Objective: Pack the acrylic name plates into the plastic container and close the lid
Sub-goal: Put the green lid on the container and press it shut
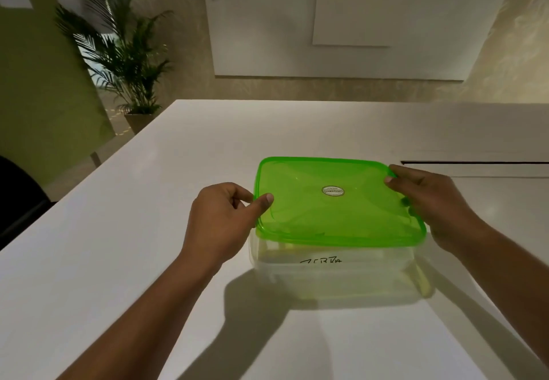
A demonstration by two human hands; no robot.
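A translucent green lid (335, 210) with an oval sticker in its middle lies over a clear plastic container (335, 278) on the white table. My left hand (221, 222) pinches the lid's left edge, thumb on top. My right hand (436, 201) grips the lid's right edge, fingers curled under the rim. Through the container's front wall I see an acrylic name plate (322, 260) with black handwritten letters, its top cut off by the lid. The lid sits slightly tilted, and I cannot tell whether it is pressed down all round.
The white table (148, 260) stretches wide around the container, with a dark slot (475, 162) at the right. A potted palm (124, 61) stands beyond the far left corner. A dark chair (17, 195) is at the left edge.
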